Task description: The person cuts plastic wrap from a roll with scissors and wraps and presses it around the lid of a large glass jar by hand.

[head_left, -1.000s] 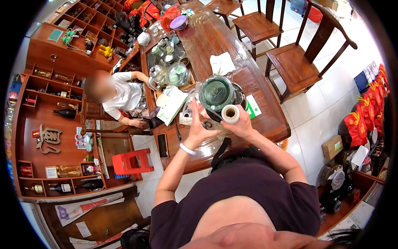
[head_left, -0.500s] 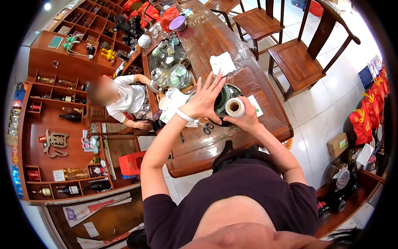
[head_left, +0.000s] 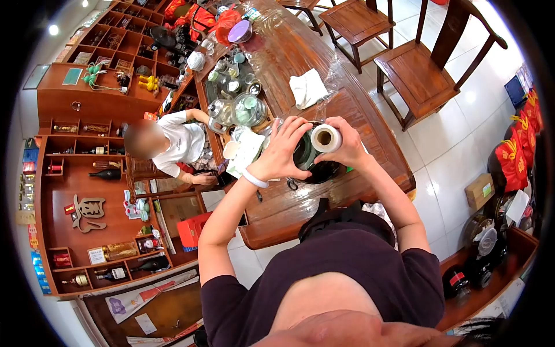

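My right hand (head_left: 345, 144) is closed around an upright roll of plastic wrap (head_left: 322, 140), its hollow core facing up. Under and beside the roll stands a dark green glass jar (head_left: 304, 155), partly hidden by both hands. Curved about the left side of the jar's mouth is my left hand (head_left: 283, 149), thumb at the near side and fingers at the far side. A white band circles the left wrist. Scissors (head_left: 292, 184) lie on the table near the jar, partly covered by my left hand.
The wooden table (head_left: 324, 199) carries a white cloth (head_left: 308, 89), papers (head_left: 247, 151), a glass pot (head_left: 250, 109) and a tray of teaware. A person in a white shirt (head_left: 180, 143) sits at the left side. Wooden chairs (head_left: 419, 84) stand to the right, shelves with bottles at left.
My left hand has gone from spread flat fingers to curving round the jar's side. The roll in my right hand has shifted slightly left and up. The view has moved slightly.
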Demonstrator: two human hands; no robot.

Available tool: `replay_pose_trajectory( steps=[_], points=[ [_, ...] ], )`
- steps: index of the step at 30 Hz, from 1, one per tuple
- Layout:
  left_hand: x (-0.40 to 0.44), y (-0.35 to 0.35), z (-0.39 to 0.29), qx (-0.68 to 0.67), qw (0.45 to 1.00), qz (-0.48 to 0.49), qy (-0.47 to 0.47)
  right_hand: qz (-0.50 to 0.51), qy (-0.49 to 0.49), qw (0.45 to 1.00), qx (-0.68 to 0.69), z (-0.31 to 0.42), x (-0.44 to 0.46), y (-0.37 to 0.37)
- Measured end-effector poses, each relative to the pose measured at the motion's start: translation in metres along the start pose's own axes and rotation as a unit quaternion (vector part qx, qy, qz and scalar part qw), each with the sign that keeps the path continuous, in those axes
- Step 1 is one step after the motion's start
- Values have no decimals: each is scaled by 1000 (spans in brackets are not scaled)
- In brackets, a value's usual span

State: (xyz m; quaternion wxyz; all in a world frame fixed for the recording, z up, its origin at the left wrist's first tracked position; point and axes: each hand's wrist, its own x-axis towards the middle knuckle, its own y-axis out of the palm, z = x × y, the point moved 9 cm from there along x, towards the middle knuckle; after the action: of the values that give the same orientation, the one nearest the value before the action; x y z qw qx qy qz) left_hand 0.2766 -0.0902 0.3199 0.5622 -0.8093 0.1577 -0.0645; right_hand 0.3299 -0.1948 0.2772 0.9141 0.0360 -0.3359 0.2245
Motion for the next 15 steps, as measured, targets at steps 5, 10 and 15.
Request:
replay_pose_trajectory(
  steps=[5,10,15],
  points=[
    [7,-6,0,5,999,-31,12,23,-13,999,26,-9,6,1],
    [25,-21,10,-24,1000,-14,0,24,-44,998,45,-4,11,0],
    [46,-20,-1,1,993,112,-36,-1,-41,999,32,-4,9,-2]
  ],
)
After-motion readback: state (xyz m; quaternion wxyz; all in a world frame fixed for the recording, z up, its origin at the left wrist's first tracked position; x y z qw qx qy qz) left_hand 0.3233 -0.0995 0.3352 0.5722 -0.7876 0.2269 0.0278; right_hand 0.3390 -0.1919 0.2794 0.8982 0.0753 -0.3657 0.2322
